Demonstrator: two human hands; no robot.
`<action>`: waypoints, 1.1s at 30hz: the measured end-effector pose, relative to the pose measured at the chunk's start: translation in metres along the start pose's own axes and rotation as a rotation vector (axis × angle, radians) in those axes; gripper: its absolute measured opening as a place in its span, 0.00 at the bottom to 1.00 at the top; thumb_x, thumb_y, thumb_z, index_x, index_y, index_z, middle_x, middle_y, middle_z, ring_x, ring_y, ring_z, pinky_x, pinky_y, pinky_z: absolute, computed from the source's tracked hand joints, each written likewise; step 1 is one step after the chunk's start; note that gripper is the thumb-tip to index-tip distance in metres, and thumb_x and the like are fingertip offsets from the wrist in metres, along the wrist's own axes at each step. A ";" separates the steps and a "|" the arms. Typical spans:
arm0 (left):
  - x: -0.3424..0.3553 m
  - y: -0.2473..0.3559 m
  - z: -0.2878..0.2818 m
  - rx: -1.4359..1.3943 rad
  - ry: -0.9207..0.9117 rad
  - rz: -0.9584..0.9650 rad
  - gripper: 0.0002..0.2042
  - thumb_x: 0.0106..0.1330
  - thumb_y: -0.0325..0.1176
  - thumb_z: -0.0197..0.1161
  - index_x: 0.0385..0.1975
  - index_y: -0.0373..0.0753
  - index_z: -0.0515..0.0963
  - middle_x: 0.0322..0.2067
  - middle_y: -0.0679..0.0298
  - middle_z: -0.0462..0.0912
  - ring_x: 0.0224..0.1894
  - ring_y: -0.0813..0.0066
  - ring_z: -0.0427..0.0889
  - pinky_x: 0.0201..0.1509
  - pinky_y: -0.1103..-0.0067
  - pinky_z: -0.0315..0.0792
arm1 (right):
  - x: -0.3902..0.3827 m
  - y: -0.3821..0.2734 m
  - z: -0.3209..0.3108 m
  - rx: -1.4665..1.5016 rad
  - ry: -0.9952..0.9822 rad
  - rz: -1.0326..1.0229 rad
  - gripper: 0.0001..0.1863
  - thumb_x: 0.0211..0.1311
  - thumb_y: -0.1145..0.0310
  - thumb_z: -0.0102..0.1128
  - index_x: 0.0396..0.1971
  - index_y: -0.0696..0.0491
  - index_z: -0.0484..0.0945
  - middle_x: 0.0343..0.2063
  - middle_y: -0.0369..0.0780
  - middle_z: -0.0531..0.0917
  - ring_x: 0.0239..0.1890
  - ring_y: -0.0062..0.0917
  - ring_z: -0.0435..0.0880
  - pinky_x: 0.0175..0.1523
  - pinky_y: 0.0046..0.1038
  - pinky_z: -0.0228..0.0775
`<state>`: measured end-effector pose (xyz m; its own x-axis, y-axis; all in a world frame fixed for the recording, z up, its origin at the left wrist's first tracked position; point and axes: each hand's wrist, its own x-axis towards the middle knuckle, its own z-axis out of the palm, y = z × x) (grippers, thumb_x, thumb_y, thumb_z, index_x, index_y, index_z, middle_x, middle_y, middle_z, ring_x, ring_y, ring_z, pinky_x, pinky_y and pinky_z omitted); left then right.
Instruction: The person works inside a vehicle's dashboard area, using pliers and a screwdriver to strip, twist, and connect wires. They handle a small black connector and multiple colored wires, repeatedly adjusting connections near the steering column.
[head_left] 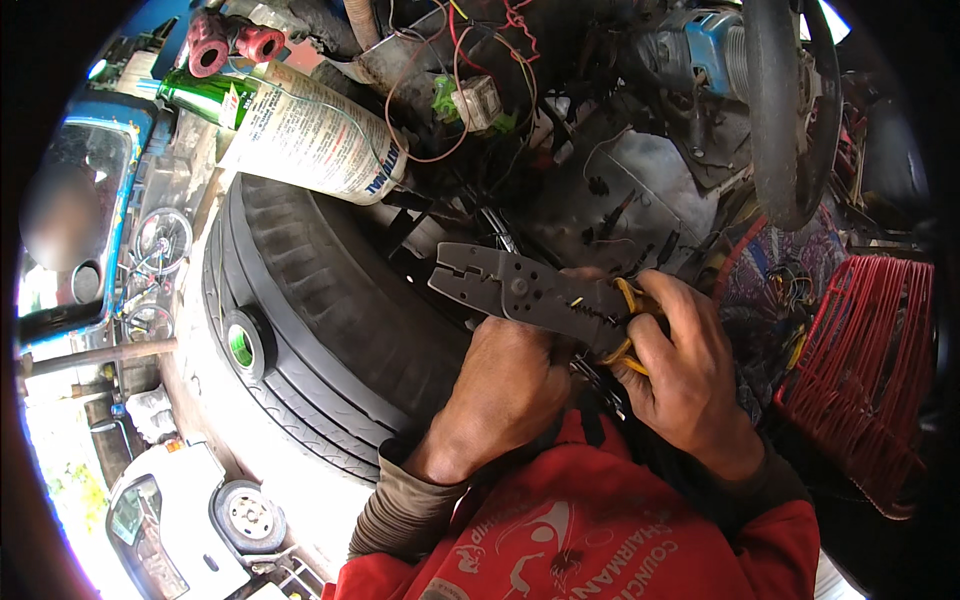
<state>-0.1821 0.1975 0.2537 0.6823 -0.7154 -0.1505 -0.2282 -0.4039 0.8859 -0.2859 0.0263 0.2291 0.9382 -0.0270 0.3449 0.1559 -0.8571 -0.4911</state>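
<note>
My right hand (pixel 690 370) is closed around the yellow handles of wire-stripping pliers (pixel 520 288). The grey, flat jaws of the pliers point to the left and lie above my left hand (pixel 508 385). That left hand is a closed fist with its knuckles up, just under the tool. What its fingers hold, if anything, is hidden by the pliers and the hand itself. Left of my fist lies a large black tyre (pixel 320 270), and a roll of black tape (pixel 243 345) with a green core rests on its tread.
A white printed container (pixel 320 135) and a green bottle (pixel 205 97) lie at the tyre's far side. Loose wires (pixel 460 60) hang beyond. A steering wheel (pixel 785 130) stands far right, above a red corded chair (pixel 860 380). A white vehicle (pixel 180 525) is outside, lower left.
</note>
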 end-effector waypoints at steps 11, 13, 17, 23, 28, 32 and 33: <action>-0.002 0.011 0.004 -0.177 0.170 -0.073 0.13 0.68 0.29 0.71 0.47 0.30 0.81 0.35 0.56 0.89 0.35 0.74 0.88 0.40 0.78 0.79 | -0.014 0.021 0.014 0.540 -0.101 0.197 0.15 0.60 0.68 0.73 0.42 0.59 0.79 0.37 0.47 0.78 0.37 0.46 0.82 0.41 0.39 0.75; 0.000 0.011 0.013 -0.117 0.219 -0.028 0.10 0.65 0.30 0.74 0.39 0.31 0.82 0.30 0.58 0.87 0.31 0.76 0.85 0.35 0.78 0.77 | -0.021 0.022 0.020 0.759 -0.212 0.249 0.14 0.63 0.68 0.71 0.42 0.59 0.79 0.35 0.46 0.78 0.36 0.44 0.82 0.40 0.38 0.74; -0.001 0.007 0.011 0.121 0.238 -0.036 0.13 0.58 0.31 0.79 0.23 0.35 0.78 0.18 0.62 0.77 0.21 0.76 0.74 0.24 0.76 0.68 | -0.028 0.018 0.032 1.257 -0.371 0.471 0.13 0.67 0.66 0.69 0.39 0.61 0.81 0.34 0.45 0.79 0.34 0.38 0.82 0.40 0.34 0.72; 0.002 0.000 0.018 0.262 0.286 0.051 0.18 0.52 0.31 0.81 0.18 0.38 0.73 0.15 0.61 0.68 0.17 0.69 0.66 0.20 0.72 0.61 | -0.038 0.021 0.040 0.920 -0.177 0.347 0.11 0.66 0.70 0.69 0.41 0.62 0.82 0.41 0.46 0.82 0.40 0.33 0.83 0.47 0.29 0.75; 0.009 0.001 0.020 0.338 0.303 0.043 0.15 0.55 0.33 0.80 0.23 0.35 0.76 0.18 0.59 0.73 0.19 0.69 0.70 0.23 0.73 0.65 | -0.048 0.089 0.098 0.402 -0.113 0.624 0.11 0.65 0.70 0.63 0.43 0.61 0.83 0.43 0.51 0.80 0.45 0.52 0.83 0.50 0.43 0.76; 0.017 0.004 0.018 0.147 0.253 -0.175 0.13 0.66 0.35 0.74 0.38 0.31 0.79 0.25 0.58 0.79 0.24 0.76 0.76 0.28 0.77 0.69 | -0.049 0.167 0.164 -0.082 -0.449 0.565 0.14 0.61 0.72 0.65 0.46 0.58 0.84 0.49 0.52 0.75 0.52 0.50 0.77 0.56 0.54 0.69; 0.018 0.005 0.017 0.077 0.238 -0.223 0.13 0.69 0.34 0.71 0.41 0.31 0.79 0.26 0.59 0.80 0.25 0.78 0.76 0.29 0.78 0.70 | -0.044 0.183 0.185 -0.118 -0.454 0.563 0.13 0.62 0.71 0.64 0.45 0.58 0.84 0.53 0.52 0.74 0.56 0.48 0.75 0.58 0.55 0.67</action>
<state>-0.1831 0.1726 0.2479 0.8622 -0.4552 -0.2222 -0.1004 -0.5836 0.8058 -0.2418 -0.0343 -0.0239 0.9058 -0.2861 -0.3127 -0.3983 -0.8266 -0.3976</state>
